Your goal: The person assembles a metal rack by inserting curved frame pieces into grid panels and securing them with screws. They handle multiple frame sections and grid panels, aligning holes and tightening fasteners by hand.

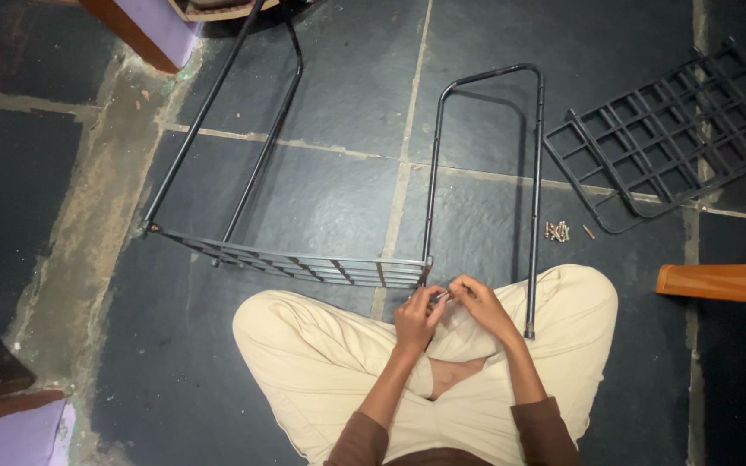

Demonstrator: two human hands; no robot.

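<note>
I sit cross-legged on a dark stone floor in cream trousers. My left hand (418, 318) and my right hand (482, 302) meet above my lap, pinching a small metal piece, probably a screw (443, 296), between their fingertips. They are right at the lower corner of a black metal U-shaped side frame (535, 173) where a black wire shelf (304, 263) joins it. A second U-shaped frame (218, 112) carries the shelf's far end. What exactly the fingers grip is too small to tell.
A small pile of screws (557, 230) lies on the floor right of the frame. Another black grid shelf (666, 134) lies at the upper right. An orange wooden bar (723, 283) juts in from the right. Purple furniture (161, 22) stands at the top left.
</note>
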